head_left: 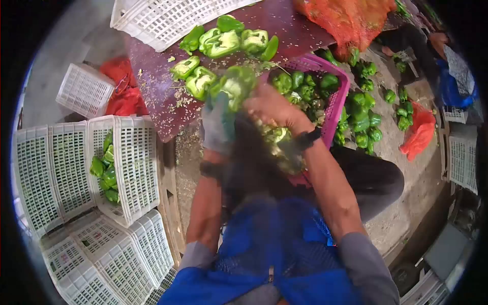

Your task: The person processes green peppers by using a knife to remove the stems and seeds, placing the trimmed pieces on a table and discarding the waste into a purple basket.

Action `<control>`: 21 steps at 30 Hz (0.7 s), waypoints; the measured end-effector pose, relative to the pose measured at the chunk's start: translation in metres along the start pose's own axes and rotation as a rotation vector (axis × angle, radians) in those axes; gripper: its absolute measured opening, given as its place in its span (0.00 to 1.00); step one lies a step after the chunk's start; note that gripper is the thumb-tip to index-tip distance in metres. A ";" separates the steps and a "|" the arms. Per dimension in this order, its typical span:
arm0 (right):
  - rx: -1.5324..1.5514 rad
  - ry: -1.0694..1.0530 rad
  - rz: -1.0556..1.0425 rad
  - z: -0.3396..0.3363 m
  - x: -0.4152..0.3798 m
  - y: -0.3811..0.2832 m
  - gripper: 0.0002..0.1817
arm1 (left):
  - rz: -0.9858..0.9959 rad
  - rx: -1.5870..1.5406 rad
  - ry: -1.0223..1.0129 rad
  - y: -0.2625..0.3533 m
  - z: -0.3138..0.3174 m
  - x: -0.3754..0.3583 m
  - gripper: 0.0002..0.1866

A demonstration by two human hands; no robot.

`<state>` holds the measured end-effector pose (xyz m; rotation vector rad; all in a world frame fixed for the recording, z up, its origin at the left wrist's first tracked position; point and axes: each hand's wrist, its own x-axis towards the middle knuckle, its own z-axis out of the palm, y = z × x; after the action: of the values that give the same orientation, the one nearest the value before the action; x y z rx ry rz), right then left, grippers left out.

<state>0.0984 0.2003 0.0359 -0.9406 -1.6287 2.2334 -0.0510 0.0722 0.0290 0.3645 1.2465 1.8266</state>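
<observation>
My left hand (217,124), in a grey-green work glove, is closed around a green bell pepper (238,84) that is cut open, its pale inside showing. The pepper is blurred by motion. My right hand (274,108), bare, has its fingers curled in close beside that pepper; what they hold is hidden. Just past my left hand, cut bell pepper pieces (221,44) lie on the dark red board (305,31) among scattered seeds. A pink basket (336,113) with whole green peppers (300,84) stands by my right hand, and pale cores (277,137) lie below it.
White crates (137,168) stand on the left, one holding green peppers (108,173). Another white crate (173,20) rests at the board's far edge. An orange mesh bag (351,20) is at the back. Loose peppers (363,114) cover the floor at right, near a red bag (420,129).
</observation>
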 end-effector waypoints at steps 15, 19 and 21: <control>-0.490 0.708 -0.498 0.024 0.080 -0.011 0.19 | -0.078 -0.540 -0.174 0.010 -0.027 0.023 0.34; -0.570 0.360 -0.564 0.042 0.012 -0.025 0.18 | 0.281 0.138 -0.171 0.014 -0.012 0.006 0.27; -0.723 0.337 -0.747 0.040 0.004 -0.015 0.17 | 0.501 0.614 -0.176 0.007 -0.019 -0.004 0.25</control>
<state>0.0684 0.1769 0.0557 -0.6145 -2.1593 0.9568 -0.0649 0.0564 0.0271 1.2429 1.6763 1.7094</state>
